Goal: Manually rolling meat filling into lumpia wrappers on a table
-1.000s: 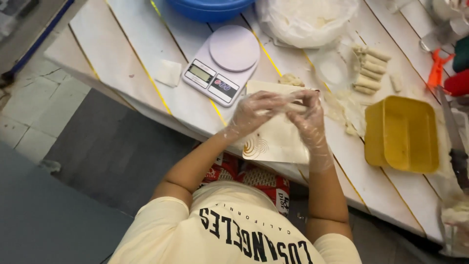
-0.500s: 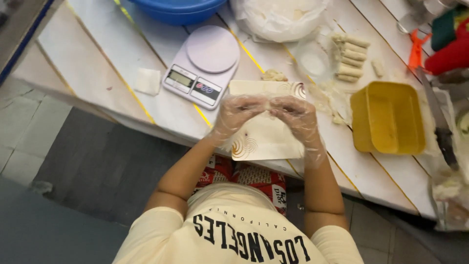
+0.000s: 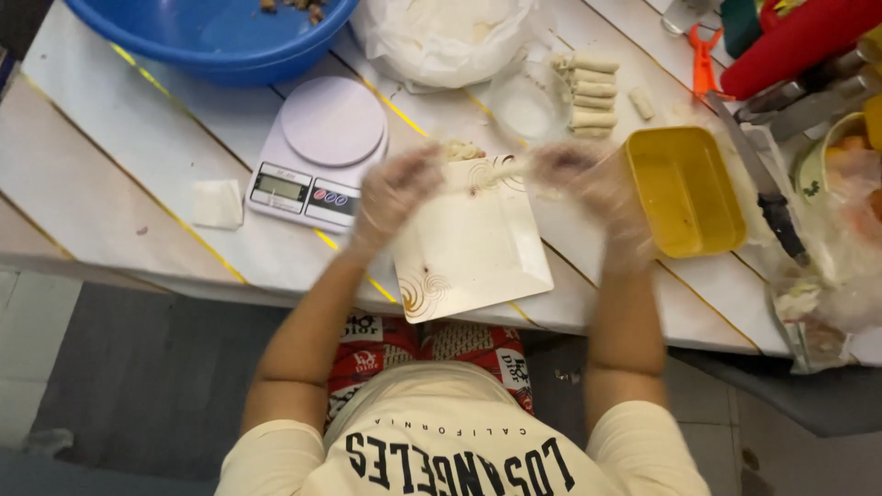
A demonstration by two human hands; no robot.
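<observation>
Head view shows the square plate (image 3: 473,243) at the counter's near edge, where gloved left hand (image 3: 393,193) and right hand (image 3: 588,179) pinch one pale roll (image 3: 503,170) between them, unfinished by my guess. Finished rolls (image 3: 590,94) lie stacked toward the far edge, beside the filling bag (image 3: 441,37).

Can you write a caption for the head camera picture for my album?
Gloved left hand and right hand hold a pale roll over a square plate.
</observation>
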